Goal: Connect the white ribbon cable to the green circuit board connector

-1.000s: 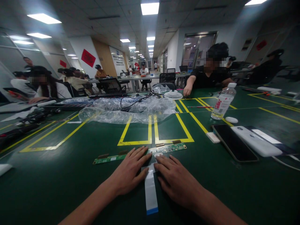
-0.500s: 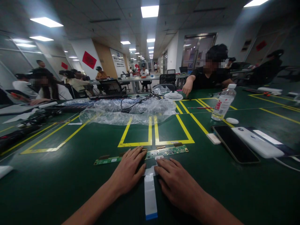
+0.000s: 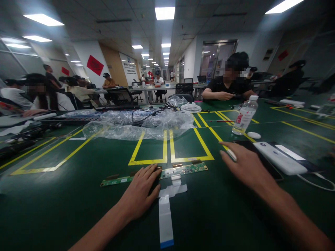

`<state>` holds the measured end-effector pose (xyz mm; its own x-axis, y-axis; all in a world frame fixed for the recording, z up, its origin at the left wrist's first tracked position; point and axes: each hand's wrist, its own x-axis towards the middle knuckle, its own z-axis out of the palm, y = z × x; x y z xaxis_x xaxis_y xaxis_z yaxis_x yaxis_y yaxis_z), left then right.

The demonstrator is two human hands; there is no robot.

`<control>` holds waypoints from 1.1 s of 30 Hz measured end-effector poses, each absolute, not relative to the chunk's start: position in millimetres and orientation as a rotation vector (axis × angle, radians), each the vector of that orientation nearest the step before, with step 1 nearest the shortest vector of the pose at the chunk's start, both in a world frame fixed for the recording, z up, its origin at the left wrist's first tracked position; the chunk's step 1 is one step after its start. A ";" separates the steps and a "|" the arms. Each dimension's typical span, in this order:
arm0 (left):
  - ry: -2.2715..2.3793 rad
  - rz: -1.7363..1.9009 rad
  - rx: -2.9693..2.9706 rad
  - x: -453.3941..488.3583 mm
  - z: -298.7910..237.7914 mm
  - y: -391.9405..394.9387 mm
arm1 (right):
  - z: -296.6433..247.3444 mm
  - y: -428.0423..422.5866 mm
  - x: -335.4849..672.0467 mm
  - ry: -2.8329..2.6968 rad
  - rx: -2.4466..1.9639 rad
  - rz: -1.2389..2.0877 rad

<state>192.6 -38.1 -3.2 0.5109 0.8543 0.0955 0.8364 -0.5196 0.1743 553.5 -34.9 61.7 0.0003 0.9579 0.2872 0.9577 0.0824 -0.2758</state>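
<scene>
A long, narrow green circuit board [image 3: 183,170] lies on the dark green table [image 3: 65,202] just below a yellow-taped box. A white flat ribbon cable [image 3: 164,216] with a blue end runs from the board's middle toward me. My left hand [image 3: 140,193] lies flat and open on the board and the table, left of the cable. My right hand [image 3: 246,167] is stretched out to the right with fingers apart, over a black phone [image 3: 273,170] and a small white block [image 3: 231,155]. It holds nothing.
A white power bank [image 3: 280,158], a water bottle [image 3: 242,118] and a white cap [image 3: 253,135] sit at the right. Crumpled clear plastic [image 3: 141,125] with black wires and a small white fan [image 3: 191,107] lie further back. Other people sit at this table and at desks behind.
My right hand has left the ribbon cable and moved right toward the phone and white block. The cable's top now lies loose and bent. My left hand stays on the board.
</scene>
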 end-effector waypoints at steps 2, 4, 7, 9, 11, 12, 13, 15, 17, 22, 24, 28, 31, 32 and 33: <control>1.478 0.271 2.642 192.1 -4.2 -37.5 | 60.1 -29.3 594.3 -1.854 -2.131 -0.058; 1.480 0.268 2.640 191.6 -5.6 -36.8 | 48.9 -27.5 628.5 -1.726 -2.283 -0.090; 1.484 0.252 2.630 191.5 -6.8 -36.4 | 26.3 -27.1 660.5 -1.643 -2.415 -0.048; 1.487 0.240 2.622 191.9 -6.6 -36.7 | 15.4 -25.4 669.7 -1.629 -2.440 -0.048; 1.493 0.220 2.619 192.4 -5.9 -37.1 | 10.4 -22.3 672.8 -1.607 -2.454 -0.060; 1.494 0.209 2.620 192.5 -5.5 -37.2 | 9.7 -20.7 673.1 -1.596 -2.459 -0.060; 1.495 0.201 2.624 192.6 -5.2 -37.3 | 9.8 -19.1 672.9 -1.585 -2.461 -0.055; 1.494 0.201 2.635 192.5 -5.2 -37.2 | 11.5 -17.3 671.5 -1.562 -2.463 -0.043; 1.484 0.225 2.652 192.1 -6.1 -36.8 | 14.0 -17.5 669.1 -1.542 -2.459 -0.034; 1.463 0.268 2.661 190.1 -8.6 -36.0 | 20.8 -22.4 661.9 -1.541 -2.431 0.006; 1.462 0.275 2.656 189.5 -8.6 -36.1 | 23.2 -23.9 660.5 -1.526 -2.433 0.025; 1.450 0.299 2.670 189.2 -8.6 -36.3 | 24.8 -25.3 661.1 -1.525 -2.426 0.054; 1.449 0.318 2.678 188.9 -9.7 -36.1 | 22.2 -25.7 662.9 -1.549 -2.415 0.047; 1.446 0.324 2.682 188.7 -10.1 -36.1 | 21.0 -25.8 663.4 -1.557 -2.412 0.035; 1.443 0.326 2.685 188.6 -10.3 -36.1 | 20.0 -25.9 663.7 -1.565 -2.412 0.022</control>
